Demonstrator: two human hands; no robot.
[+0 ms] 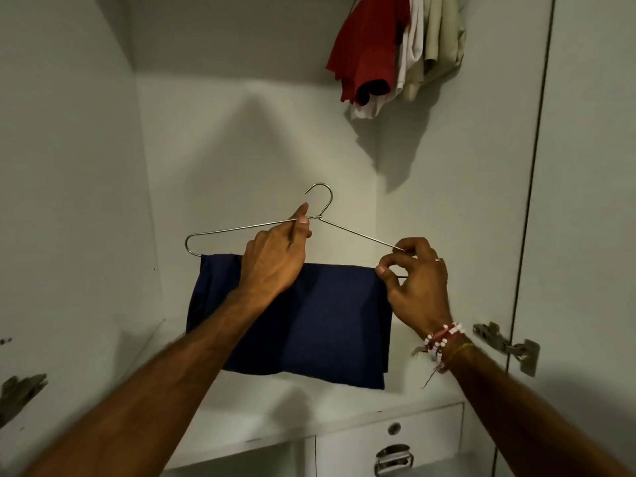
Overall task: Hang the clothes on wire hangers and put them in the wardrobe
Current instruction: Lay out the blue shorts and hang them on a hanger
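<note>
A wire hanger (237, 229) is held up inside the white wardrobe, hook pointing up. A folded navy blue garment (327, 321) drapes over its bottom bar. My left hand (275, 256) grips the hanger's upper wire just left of the hook's neck. My right hand (414, 277) pinches the hanger's right end, thumb and fingers at the corner of the cloth. Red, white and beige clothes (395, 49) hang at the top right of the wardrobe.
A white shelf (275, 414) lies below the hanger, with a drawer (392, 442) carrying a lock and metal handle under it. The open wardrobe door with a hinge (509, 346) stands at the right. Another hinge (20, 390) shows at the left.
</note>
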